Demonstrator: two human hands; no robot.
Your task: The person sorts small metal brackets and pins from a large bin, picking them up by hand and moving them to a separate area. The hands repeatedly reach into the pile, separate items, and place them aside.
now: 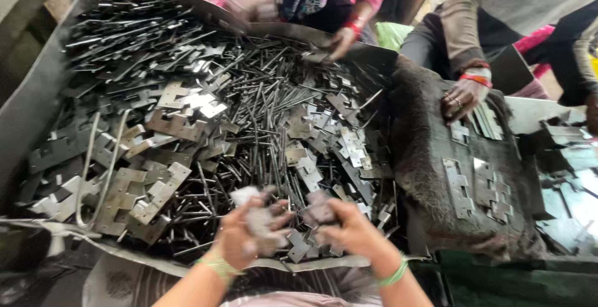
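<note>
Steel hinge leaves (298,245), small notched plates, sit between my two hands at the near edge of the tray (37,95). Left hand (240,232): grip closed around a pale, blurred piece, likely a leaf, can't tell exactly. Right hand (349,229): fingers curled over another plate; motion blur hides how tight.

Handling call: stiff, thin, light singly, slick bare metal, sharp stamped edges. Best hold looks like the flat faces, thumb and finger, clear of the knuckle notches.

Outward: loose leaves piled left of my hands, a heap of long pins (268,114) across the tray middle, darker strips stacked far left. A bent wire loop (93,170) lies over the left pile.

Right of the tray, a dark fuzzy pad (430,157) carries a few assembled hinges (460,185). Another person's hand (461,98), red bangle at the wrist, rests on its far edge. Far side, a second person in pink reaches into the pins with one hand (341,42).
</note>
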